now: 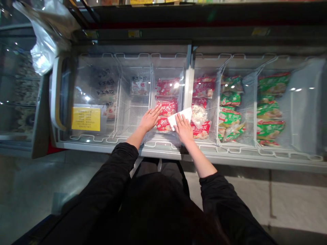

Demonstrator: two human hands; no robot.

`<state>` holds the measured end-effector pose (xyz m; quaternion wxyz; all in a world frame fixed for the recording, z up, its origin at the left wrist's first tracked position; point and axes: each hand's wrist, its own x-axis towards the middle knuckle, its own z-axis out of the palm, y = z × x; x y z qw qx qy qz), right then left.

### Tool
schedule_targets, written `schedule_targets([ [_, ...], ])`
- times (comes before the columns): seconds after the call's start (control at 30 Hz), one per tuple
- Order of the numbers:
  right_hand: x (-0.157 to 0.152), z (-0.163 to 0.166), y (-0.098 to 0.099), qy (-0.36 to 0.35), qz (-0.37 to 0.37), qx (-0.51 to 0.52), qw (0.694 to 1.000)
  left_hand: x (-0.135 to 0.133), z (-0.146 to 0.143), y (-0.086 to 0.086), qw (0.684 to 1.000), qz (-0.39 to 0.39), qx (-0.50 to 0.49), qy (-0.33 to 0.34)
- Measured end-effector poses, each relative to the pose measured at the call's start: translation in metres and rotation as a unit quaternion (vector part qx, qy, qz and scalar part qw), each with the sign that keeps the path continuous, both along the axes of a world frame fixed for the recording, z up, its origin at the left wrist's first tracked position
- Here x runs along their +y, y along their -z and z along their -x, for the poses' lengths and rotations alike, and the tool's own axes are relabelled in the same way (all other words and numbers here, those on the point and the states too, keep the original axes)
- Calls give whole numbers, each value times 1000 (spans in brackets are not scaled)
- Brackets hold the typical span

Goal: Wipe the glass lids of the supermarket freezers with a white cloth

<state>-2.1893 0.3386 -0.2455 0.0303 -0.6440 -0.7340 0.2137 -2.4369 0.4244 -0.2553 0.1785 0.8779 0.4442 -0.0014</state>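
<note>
My left hand (151, 118) lies flat on the sliding glass lid (135, 102) of a chest freezer, fingers stretched out and holding nothing. To its right, my right hand (183, 127) presses a white paper or cloth wipe (180, 117) onto the glass, close to the lid's middle frame (189, 78). The fingers of that hand lie extended over the wipe. Beneath the glass, between and around both hands, are red bags of frozen dumplings (167, 108).
White wire baskets (153, 144) divide the freezer. Green bags (270, 128) lie in the right compartments. A yellow notice (86, 119) is on the left lid, near a white handle (56, 95). Clear plastic bags (44, 47) hang at upper left. The freezer's front edge (245, 163) runs before me.
</note>
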Motion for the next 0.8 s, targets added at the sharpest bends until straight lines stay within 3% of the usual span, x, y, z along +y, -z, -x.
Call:
schedule_targets([
  [0.13,-38,26,4,63,-7,-12,998,22,4,3,1000,-7,-4,-20],
  [0.2,-41,38,8,78,-13,-13,997,26,3,6,999,-10,-11,-33],
  [0.37,17,21,8,-17,-17,11,1000,25,1,10,998,-20,-26,-49],
  [0.47,47,-4,3,-5,-12,1,1000,25,2,9,998,-13,-31,-46],
  [0.63,21,3,0,68,-2,-15,998,27,3,10,998,-15,-31,-51],
  [0.73,10,27,2,45,-1,-7,999,27,3,10,998,-16,-30,-53],
  [0.8,24,34,4,10,2,0,1000,27,2,10,998,-14,-27,-54],
])
